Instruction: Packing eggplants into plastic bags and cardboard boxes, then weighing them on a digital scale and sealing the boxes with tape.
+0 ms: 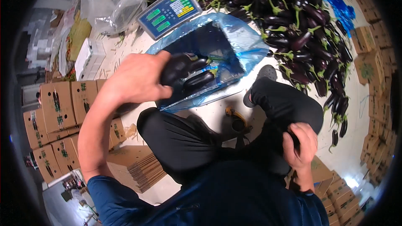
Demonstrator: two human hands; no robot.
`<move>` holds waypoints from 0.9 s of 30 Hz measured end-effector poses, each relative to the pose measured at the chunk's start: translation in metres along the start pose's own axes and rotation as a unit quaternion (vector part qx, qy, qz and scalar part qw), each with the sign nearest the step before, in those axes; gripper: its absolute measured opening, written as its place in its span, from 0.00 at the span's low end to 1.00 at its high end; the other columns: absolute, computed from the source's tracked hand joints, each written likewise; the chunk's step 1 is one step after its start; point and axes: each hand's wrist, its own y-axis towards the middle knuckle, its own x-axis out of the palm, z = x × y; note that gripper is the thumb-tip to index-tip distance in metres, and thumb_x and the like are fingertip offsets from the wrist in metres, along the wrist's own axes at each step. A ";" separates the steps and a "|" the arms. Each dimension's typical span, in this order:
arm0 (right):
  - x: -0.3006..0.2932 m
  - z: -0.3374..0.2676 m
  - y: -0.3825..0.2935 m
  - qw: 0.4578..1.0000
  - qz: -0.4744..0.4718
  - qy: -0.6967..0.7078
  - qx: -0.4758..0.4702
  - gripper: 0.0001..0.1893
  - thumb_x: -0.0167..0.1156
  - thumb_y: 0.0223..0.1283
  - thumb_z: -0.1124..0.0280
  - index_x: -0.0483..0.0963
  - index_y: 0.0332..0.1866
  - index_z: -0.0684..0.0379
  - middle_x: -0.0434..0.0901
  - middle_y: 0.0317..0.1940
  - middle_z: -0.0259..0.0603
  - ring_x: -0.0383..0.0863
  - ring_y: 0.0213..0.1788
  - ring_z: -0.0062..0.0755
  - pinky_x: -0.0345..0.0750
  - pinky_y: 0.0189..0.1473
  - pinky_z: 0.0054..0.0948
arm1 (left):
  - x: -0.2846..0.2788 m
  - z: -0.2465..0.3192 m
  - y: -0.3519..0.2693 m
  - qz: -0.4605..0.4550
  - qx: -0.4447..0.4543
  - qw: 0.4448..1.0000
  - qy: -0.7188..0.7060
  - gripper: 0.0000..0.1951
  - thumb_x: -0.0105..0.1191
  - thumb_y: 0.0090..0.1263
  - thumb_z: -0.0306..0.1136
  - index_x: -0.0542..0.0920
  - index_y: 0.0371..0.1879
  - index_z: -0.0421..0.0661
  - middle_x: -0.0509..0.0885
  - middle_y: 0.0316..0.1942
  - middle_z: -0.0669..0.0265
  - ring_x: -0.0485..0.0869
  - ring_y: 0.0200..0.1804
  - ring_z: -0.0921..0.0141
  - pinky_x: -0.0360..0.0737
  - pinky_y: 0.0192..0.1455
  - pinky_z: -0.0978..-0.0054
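My left hand [138, 77] reaches over the near left side of a box lined with a blue plastic bag [251, 42]. Its thumb and fingers are around a dark purple eggplant [177, 66]. Beside it, another eggplant [199, 81] with a green stem lies inside the lined box, and part of a third shows behind. The box stands on the platform of a digital scale, whose display and keypad panel [169, 12] rises at the far side. Over my thigh, my right hand [302, 144] has curled fingers apart from the thumb, with nothing visible in it.
A large heap of eggplants [292, 34] spreads over the floor behind and right of the box. Printed cardboard boxes [58, 106] are stacked at left, more [370, 66] at right. Flattened cartons [136, 168] lie by my left leg. A yellow-and-black tool [237, 117] sits between my legs.
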 end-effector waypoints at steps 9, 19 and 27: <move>-0.002 0.005 -0.006 0.998 -0.007 0.050 0.023 0.18 0.56 0.40 0.86 0.75 0.43 0.74 0.79 0.31 0.58 0.79 0.28 0.47 0.78 0.36 0.40 | 0.119 0.004 0.164 -0.192 0.089 0.974 -0.086 0.40 0.56 0.69 0.52 0.58 0.73 0.37 0.78 0.59 0.39 0.79 0.61 0.48 0.74 0.65 0.56; 0.007 0.024 -0.011 0.987 0.032 0.152 -0.045 0.13 0.56 0.34 0.81 0.74 0.33 0.69 0.75 0.24 0.48 0.77 0.19 0.36 0.77 0.25 0.29 | 0.229 -0.004 0.187 -0.239 0.008 0.948 -0.208 0.33 0.55 0.72 0.43 0.61 0.69 0.34 0.80 0.57 0.38 0.79 0.61 0.45 0.74 0.64 0.54; -0.022 0.044 0.001 0.950 -0.069 0.300 -0.056 0.09 0.66 0.59 0.77 0.79 0.41 0.70 0.84 0.36 0.52 0.89 0.35 0.46 0.89 0.37 0.37 | 0.257 -0.021 0.187 -0.122 0.059 0.989 -0.051 0.21 0.52 0.70 0.34 0.75 0.61 0.42 0.85 0.45 0.44 0.84 0.49 0.46 0.80 0.54 0.51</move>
